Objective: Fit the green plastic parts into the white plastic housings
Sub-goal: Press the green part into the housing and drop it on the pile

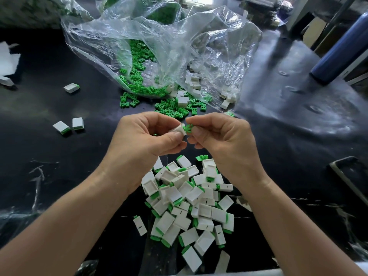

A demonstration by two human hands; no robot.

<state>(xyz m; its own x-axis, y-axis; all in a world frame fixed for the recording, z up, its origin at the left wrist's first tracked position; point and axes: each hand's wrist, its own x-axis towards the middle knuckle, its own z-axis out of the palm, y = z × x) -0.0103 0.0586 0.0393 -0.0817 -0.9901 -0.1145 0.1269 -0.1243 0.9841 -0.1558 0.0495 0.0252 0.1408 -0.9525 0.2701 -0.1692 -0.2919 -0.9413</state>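
Dark worktop (278,136) is strewn with assembled pieces. One white housing (180,130) is pinched by the left hand (145,134); a green part (188,128) is gripped by the right hand (221,136), touching it

Your left hand (143,136) and right hand (223,136) are bare, and your left forearm (69,216) and right forearm (288,216) run uncovered to the lower edge of view. Your thumbnails (196,130) are cut short and rounded. Fine creases cross each wrist where hand meets arm.
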